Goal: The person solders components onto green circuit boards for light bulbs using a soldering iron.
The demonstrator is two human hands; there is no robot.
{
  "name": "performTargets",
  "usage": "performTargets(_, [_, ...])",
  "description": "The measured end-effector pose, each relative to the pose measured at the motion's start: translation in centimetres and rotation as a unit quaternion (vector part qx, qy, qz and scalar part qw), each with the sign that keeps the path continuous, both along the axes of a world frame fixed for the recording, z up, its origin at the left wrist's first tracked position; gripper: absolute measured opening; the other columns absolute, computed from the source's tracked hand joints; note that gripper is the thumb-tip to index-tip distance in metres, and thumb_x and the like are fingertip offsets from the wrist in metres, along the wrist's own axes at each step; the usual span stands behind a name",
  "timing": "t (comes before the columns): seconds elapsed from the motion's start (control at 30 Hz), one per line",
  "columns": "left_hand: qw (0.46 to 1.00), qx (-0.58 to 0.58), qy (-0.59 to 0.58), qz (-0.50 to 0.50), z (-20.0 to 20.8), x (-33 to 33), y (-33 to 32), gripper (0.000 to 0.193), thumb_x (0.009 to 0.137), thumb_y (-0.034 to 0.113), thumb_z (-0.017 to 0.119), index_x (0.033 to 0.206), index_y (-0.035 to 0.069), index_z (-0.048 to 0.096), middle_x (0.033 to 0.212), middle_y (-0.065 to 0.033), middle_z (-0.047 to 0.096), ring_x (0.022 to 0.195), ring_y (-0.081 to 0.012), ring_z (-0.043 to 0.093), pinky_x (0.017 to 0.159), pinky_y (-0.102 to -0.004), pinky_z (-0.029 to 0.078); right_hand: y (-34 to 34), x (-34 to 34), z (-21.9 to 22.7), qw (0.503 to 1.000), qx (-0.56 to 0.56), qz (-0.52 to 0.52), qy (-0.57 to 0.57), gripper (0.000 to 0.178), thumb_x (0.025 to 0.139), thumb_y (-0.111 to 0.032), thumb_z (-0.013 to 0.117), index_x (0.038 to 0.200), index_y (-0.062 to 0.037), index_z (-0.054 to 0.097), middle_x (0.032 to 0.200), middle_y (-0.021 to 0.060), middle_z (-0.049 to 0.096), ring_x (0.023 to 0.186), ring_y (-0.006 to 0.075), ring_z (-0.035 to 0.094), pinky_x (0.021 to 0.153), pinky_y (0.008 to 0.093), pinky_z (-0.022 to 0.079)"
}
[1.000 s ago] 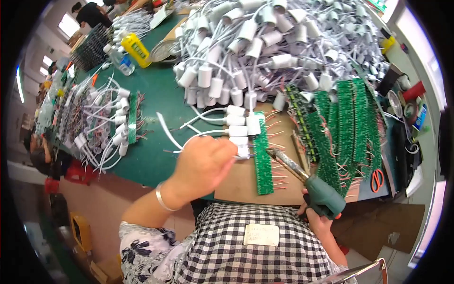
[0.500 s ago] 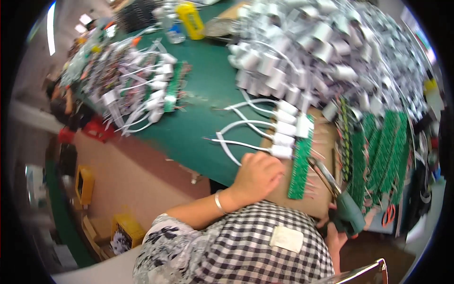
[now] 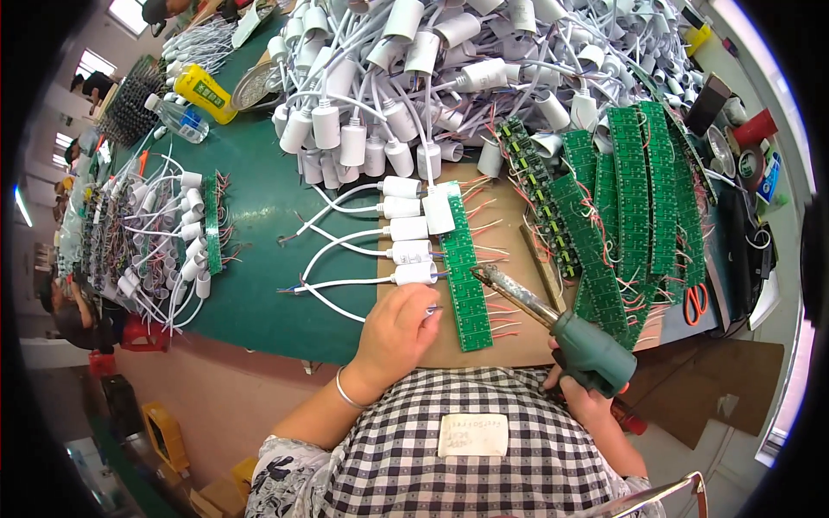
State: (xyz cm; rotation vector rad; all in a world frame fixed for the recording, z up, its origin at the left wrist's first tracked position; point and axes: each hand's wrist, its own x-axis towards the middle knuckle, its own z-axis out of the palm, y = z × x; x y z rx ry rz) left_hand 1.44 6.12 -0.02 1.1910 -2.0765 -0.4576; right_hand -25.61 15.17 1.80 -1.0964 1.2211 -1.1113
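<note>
My left hand (image 3: 397, 332) is closed near the table's front edge, its fingertips pinched round a white plastic cylinder (image 3: 429, 316) with short wire ends; the hand hides most of it. Just beyond, a row of several white cabled cylinders (image 3: 413, 251) lies with wires toward a long green circuit board (image 3: 466, 298). A white block (image 3: 439, 212) rests on the board's far end. My right hand (image 3: 580, 399) grips a green-bodied soldering gun (image 3: 596, 352), partly hidden behind it. The gun's dark tip points left, at the board's right edge.
A large heap of white cabled cylinders (image 3: 423, 52) fills the back. Stacked green circuit boards (image 3: 635, 190) lie right, near orange-handled scissors (image 3: 695, 304). At left stand a yellow bottle (image 3: 205, 93), a clear bottle (image 3: 180, 119) and another board (image 3: 212, 226) with cylinders attached.
The whole view has swung to the right and steadied, so the bench sits further left. Both hands and the soldering gun keep about the same places beside the board.
</note>
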Motion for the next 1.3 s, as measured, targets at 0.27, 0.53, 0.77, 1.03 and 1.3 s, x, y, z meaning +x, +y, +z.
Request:
performTargets(0.27, [1.000, 0.024, -0.006, 0.007, 0.3, -0.2, -0.1, 0.020, 0.072, 0.004, 0.068, 0.091, 0.005, 0.060, 0.093, -0.0106, 0.058, 0.081, -0.0290, 0.058, 0.070, -0.0378, 0.047, 0.2, -0.2, -0.3, 0.999, 0.002, 0.039, 0.025, 0.064, 0.070, 0.005, 0.045, 0.133, 0.0042, 0.035, 0.119, 0.0188, 0.053, 0.068, 0.0208, 0.062, 0.066, 0.0300, 0.053])
performTargets(0.53, [0.999, 0.034, 0.023, 0.002, 0.2, -0.5, 0.2, 0.018, 0.075, 0.002, 0.063, 0.093, 0.004, 0.060, 0.097, -0.0115, 0.059, 0.087, -0.0285, 0.055, 0.076, -0.0373, 0.041, 0.1, 0.1, -0.4, 0.998, 0.013, 0.035, 0.060, 0.062, 0.068, 0.007, 0.045, 0.130, 0.0036, 0.037, 0.117, 0.0182, 0.052, 0.066, 0.0199, 0.063, 0.063, 0.0283, 0.053])
performTargets(0.77, [0.998, 0.054, -0.023, 0.014, 0.6, -0.1, 0.6, 0.019, 0.074, 0.005, 0.063, 0.092, 0.005, 0.059, 0.097, -0.0104, 0.059, 0.092, -0.0299, 0.054, 0.084, -0.0396, 0.038, 0.2, 0.1, -0.6, 0.999, -0.012, 0.039, 0.028, 0.063, 0.067, 0.008, 0.043, 0.130, 0.0039, 0.037, 0.116, 0.0185, 0.053, 0.066, 0.0198, 0.063, 0.061, 0.0280, 0.053])
performTargets(1.03, [0.994, 0.047, -0.081, 0.063, 0.7, 1.3, 2.3, 0.013, 0.076, 0.009, 0.062, 0.088, 0.007, 0.060, 0.114, -0.0115, 0.058, 0.110, -0.0352, 0.049, 0.092, -0.0465, 0.035, -3.1, 4.0, 1.4, 0.932, 0.033, -0.054, -0.356, 0.067, 0.081, -0.024, 0.065, 0.135, -0.0047, 0.031, 0.119, 0.0137, 0.051, 0.091, 0.0214, 0.060, 0.090, 0.0527, 0.048])
performTargets(1.3, [0.991, 0.094, -0.055, 0.073, 0.8, 1.6, 2.5, 0.010, 0.076, 0.008, 0.061, 0.086, 0.006, 0.059, 0.119, -0.0156, 0.058, 0.117, -0.0400, 0.044, 0.094, -0.0469, 0.034, -5.5, 7.1, -1.9, 0.919, -0.002, -0.041, -0.393, 0.075, 0.084, -0.031, 0.064, 0.143, -0.0131, 0.021, 0.145, 0.0008, 0.025, 0.121, 0.0226, 0.044, 0.098, 0.0620, 0.039])
